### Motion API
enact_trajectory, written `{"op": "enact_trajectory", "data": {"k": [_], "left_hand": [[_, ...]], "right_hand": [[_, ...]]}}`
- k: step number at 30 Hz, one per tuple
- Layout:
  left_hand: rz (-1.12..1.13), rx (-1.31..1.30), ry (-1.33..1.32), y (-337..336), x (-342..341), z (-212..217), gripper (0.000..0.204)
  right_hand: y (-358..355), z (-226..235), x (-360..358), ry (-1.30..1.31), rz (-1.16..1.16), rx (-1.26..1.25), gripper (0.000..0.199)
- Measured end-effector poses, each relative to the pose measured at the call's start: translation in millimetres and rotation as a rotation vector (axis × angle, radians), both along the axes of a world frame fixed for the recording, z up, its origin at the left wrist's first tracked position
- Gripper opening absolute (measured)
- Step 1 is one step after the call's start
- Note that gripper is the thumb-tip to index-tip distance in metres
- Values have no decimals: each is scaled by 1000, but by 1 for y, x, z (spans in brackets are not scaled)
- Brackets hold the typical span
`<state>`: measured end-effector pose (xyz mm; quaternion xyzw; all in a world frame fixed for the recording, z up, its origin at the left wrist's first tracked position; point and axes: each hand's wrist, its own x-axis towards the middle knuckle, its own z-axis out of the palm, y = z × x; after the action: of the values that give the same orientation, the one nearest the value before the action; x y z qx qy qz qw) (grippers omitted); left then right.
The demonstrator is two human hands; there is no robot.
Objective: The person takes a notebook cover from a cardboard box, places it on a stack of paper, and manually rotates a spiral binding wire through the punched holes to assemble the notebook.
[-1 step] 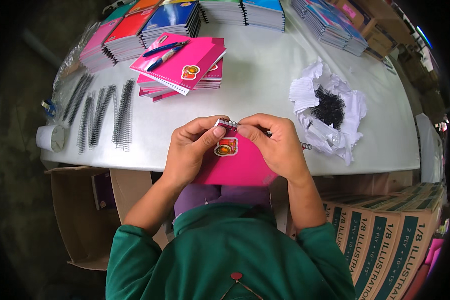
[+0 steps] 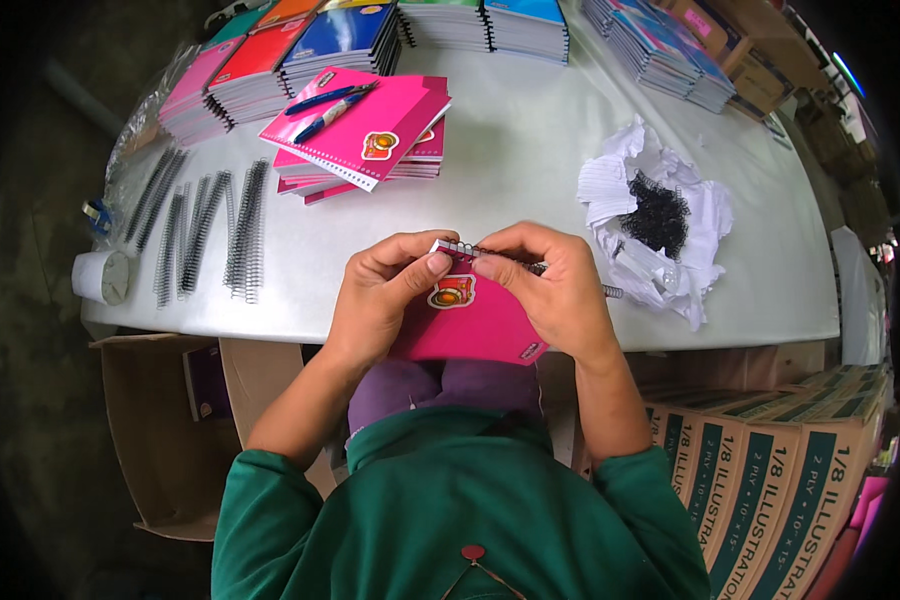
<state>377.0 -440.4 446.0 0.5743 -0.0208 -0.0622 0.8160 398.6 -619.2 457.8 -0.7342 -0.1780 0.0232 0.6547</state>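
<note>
A pink notebook with a camera sticker hangs over the near table edge, above my lap. My left hand pinches its top left corner between thumb and fingers. Along the top edge runs a dark spiral binding coil, several loops of it showing between my hands. My right hand grips the coil at the notebook's edge, its thumb on the cover. The coil's far end sticks out past the right hand; the fingers hide its middle stretch.
Ahead lies a stack of pink notebooks with two blue pen-like tools on top. Loose coils lie left, near a white roll. Crumpled paper holds black wire scraps. Cartons stand lower right, an open box lower left.
The notebook's lower right corner has swung up slightly and shows more clearly. My right fingers have shifted a little, baring more coil loops; my left hand stays nearly still.
</note>
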Motion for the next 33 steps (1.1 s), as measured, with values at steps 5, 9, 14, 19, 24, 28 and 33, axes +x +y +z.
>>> {"op": "enact_trajectory", "data": {"k": [5,9,14,19,24,28,33], "left_hand": [[-172,-120,-39,9,23,-8,7],[-189,21,-112,15,39,-18,10],[-167,411,-207,6,42,-27,20],[221,683,-249,8,60,-98,32],[261,788,-282,7,78,-101,36],[262,1063,-272,-13,93,-95,43],[109,1061,-639,-35,95,-86,65]], "right_hand": [[2,-6,0,82,-11,97,12],[10,-7,-2,-134,-113,-117,16],[-15,-13,27,-367,-262,-365,24],[-102,-76,43,-329,-563,-1044,45],[-148,-105,42,-16,-598,-1165,40],[-157,-113,62,91,-736,-1183,38],[-155,-97,91,378,-886,-1191,43]]}}
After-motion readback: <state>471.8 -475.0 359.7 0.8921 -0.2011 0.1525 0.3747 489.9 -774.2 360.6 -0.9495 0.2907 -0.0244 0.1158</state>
